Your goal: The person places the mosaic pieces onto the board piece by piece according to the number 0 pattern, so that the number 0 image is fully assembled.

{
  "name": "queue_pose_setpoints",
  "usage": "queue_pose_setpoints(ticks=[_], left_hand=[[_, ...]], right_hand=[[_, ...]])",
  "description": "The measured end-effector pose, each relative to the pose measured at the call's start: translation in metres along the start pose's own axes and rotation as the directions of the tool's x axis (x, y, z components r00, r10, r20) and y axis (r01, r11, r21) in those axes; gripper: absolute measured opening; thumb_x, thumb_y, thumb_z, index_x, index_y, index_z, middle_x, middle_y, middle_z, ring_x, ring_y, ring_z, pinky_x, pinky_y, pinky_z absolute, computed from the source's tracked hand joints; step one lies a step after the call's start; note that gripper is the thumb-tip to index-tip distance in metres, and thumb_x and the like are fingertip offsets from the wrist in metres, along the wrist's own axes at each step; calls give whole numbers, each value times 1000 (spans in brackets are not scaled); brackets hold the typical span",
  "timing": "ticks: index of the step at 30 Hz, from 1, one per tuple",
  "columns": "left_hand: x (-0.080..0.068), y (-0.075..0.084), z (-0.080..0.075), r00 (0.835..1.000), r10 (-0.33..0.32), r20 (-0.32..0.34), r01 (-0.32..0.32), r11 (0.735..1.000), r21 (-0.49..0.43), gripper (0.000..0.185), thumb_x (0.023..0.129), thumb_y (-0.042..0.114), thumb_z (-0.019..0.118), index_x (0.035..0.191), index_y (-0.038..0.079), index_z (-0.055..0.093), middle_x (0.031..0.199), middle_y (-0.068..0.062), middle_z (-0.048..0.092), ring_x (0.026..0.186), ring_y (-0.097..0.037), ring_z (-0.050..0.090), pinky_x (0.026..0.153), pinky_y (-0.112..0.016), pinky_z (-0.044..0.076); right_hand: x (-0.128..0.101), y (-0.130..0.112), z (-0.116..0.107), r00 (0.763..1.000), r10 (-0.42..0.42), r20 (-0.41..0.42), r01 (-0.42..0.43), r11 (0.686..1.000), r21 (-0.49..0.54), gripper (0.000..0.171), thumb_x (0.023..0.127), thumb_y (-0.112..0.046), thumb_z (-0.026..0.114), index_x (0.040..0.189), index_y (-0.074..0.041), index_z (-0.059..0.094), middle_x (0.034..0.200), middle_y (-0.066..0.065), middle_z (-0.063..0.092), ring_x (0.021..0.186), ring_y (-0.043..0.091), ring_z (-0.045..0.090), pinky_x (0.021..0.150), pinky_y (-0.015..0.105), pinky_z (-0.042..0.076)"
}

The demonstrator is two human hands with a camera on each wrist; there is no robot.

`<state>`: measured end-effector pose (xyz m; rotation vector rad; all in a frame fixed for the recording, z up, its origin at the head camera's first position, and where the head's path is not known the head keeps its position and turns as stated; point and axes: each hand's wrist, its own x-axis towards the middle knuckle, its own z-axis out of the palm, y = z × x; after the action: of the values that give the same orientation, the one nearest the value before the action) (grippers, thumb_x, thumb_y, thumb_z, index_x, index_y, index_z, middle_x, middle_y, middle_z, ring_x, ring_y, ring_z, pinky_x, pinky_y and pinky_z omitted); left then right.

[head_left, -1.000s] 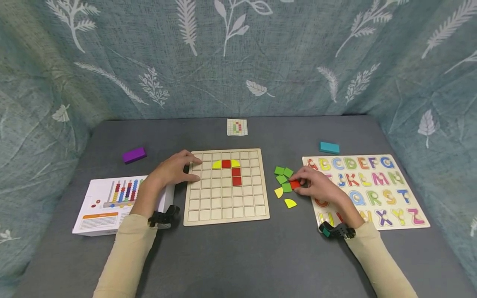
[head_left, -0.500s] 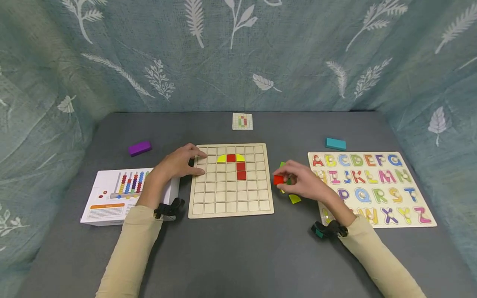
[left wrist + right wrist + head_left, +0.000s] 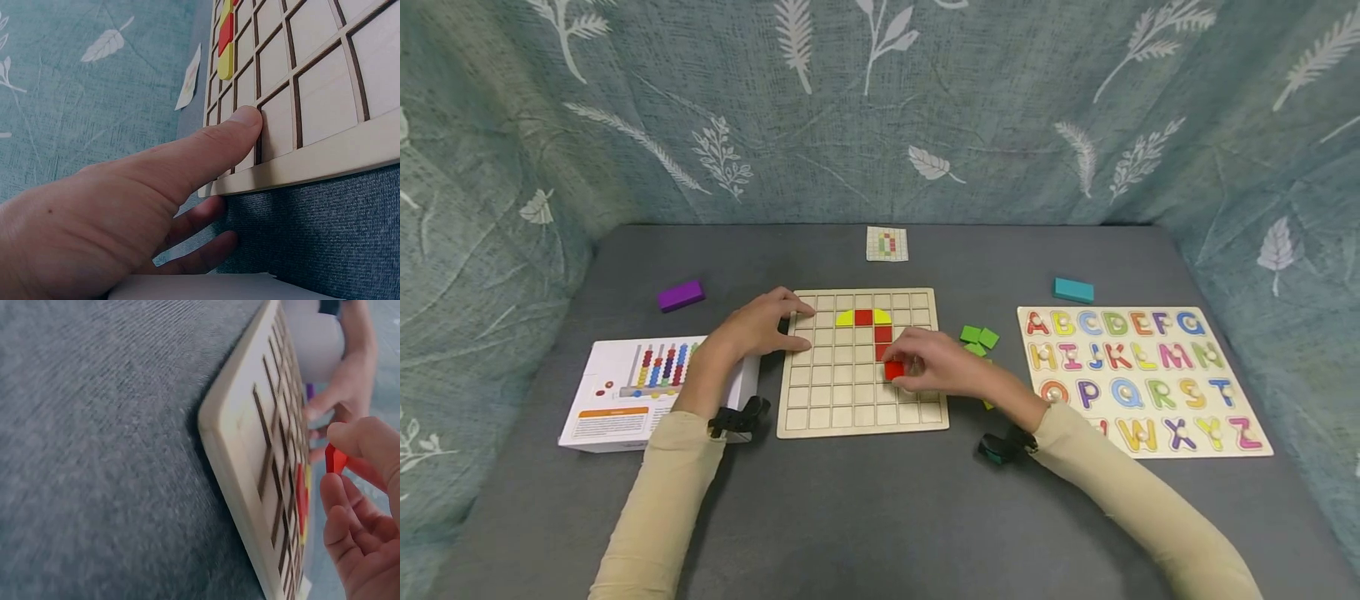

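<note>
Red square tile (image 3: 893, 370) pinched in the fingertips of the right hand (image 3: 934, 365), over the grid board (image 3: 820, 417), just below the column of 2 red tiles (image 3: 883, 342) already seated in the cells. Same tile visible in the right wrist view (image 3: 335, 459), gripped between thumb and curled fingers (image 3: 340, 519), above the board surface; hard to tell whether touching the wood or just off it. Left hand (image 3: 758, 328) relaxed, fingers straight, resting on the far left edge of the board, thumb (image 3: 212, 147) pressed flat on a corner cell, other fingers tucked under the rim against the counter (image 3: 880, 517).

Just beyond the right hand's fingertips, on the board: yellow quarter pieces (image 3: 846, 318) flanking a red square (image 3: 864, 317) in the row above the column. Just right of the right hand, on the counter: loose green squares (image 3: 979, 337), partly hidden by the wrist. Farther right, well apart: alphabet puzzle (image 3: 1142, 375) and teal block (image 3: 1073, 290). Under the left forearm: white box with abacus picture (image 3: 625, 400). Beyond the left hand: purple block (image 3: 681, 296). Beyond both hands, past the board: small pattern card (image 3: 887, 243).
</note>
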<state>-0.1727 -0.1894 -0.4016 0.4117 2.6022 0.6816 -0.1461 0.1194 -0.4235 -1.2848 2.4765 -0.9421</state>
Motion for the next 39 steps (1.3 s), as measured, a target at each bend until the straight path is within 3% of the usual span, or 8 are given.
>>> queue_pose_setpoints(ticks=[17,29,39], left_hand=[[-2,0,0,1000,-17,-3,17,999,30,56,86,30,74,137,14,56,138,-12,45,129,-35,43,102,-58,39],[0,1,-2,1000,-21,-5,21,1000,7,57,86,30,74,137,14,56,140,-11,44,132,-35,41,104,-58,38],[-1,1,1,1000,-6,-13,6,1000,14,56,86,30,74,136,13,56,138,-13,45,131,-36,43,103,-58,39]], right_hand=[[10,-2,14,999,36,16,-36,999,-29,19,84,-11,70,102,-9,66,93,2,63,82,11,58,73,20,48],[10,1,14,997,68,-32,-69,997,-44,23,83,-11,71,105,-5,65,93,4,65,83,12,60,73,21,49],[7,0,16,998,36,-53,-39,997,-60,19,84,-10,72,102,-6,69,93,4,65,81,11,58,71,19,48]])
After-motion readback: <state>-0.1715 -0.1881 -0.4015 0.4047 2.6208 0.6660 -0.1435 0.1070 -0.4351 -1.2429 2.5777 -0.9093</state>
